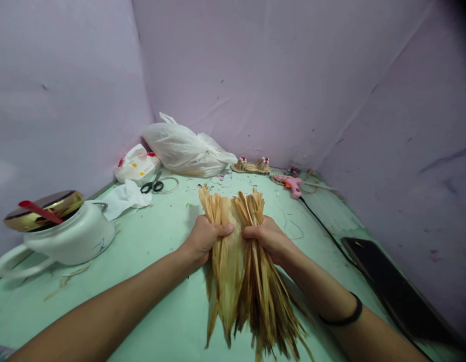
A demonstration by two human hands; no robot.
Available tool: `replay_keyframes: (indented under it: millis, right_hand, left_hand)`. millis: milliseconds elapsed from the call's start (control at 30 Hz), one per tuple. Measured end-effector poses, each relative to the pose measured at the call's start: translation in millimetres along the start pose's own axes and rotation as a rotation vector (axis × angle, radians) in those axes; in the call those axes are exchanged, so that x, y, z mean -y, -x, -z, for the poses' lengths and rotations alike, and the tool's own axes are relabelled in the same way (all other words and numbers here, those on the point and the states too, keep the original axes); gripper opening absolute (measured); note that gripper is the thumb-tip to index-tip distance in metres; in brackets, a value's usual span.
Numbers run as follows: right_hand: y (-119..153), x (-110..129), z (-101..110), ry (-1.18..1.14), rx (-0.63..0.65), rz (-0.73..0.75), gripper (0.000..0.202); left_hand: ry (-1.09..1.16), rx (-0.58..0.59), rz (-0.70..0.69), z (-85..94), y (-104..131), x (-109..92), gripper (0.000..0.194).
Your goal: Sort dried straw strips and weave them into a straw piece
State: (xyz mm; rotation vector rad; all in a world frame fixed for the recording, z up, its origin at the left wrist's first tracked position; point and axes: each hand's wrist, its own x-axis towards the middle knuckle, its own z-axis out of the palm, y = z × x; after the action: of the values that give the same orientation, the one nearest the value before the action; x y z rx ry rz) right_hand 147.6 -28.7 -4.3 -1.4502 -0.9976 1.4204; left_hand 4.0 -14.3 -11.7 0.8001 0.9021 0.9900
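Dried corn husks are gathered in two bunches side by side above the table, their torn ends hanging toward me. My left hand [207,235] is closed around the left bunch of husks [222,281], its thumb lying across the front. The right bunch of husks [261,291] is fuller and split into many thin, darker-tipped strips; my right hand [266,238] grips it near the top. A pale, wide husk spans the space between both thumbs. Fingers behind the bunches are hidden.
A white mug [72,244] with a gold lid stands left. Behind are a tissue pack [140,168], black-handled scissors [152,187], a white plastic bag [187,151] and a woven piece [250,167]. A pink glue gun [289,184], its cord and a dark flat object [391,286] lie right.
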Motion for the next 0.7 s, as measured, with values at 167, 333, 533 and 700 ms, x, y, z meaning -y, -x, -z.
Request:
replay_keyframes:
  millis: [167,333,533,700]
  right_hand:
    - [0,5,4,-0.143,0.077,-0.069,0.037]
    - [-3,5,6,-0.138,0.042,-0.089,0.032]
    - [-18,5,29,-0.152,-0.066,-0.108,0.016]
    - [-33,11,67,-0.217,-0.15,-0.125,0.011]
  left_hand:
    - [0.023,-0.017,0.003,5.5,-6,-2,0.037]
    - [0.041,-0.011,0.022,4.9,-6,-4,0.035]
    - [0.088,-0.103,0.089,4.3,-8,-16,0.03]
    - [0.132,-0.192,0.226,15.4,-16,-35,0.021]
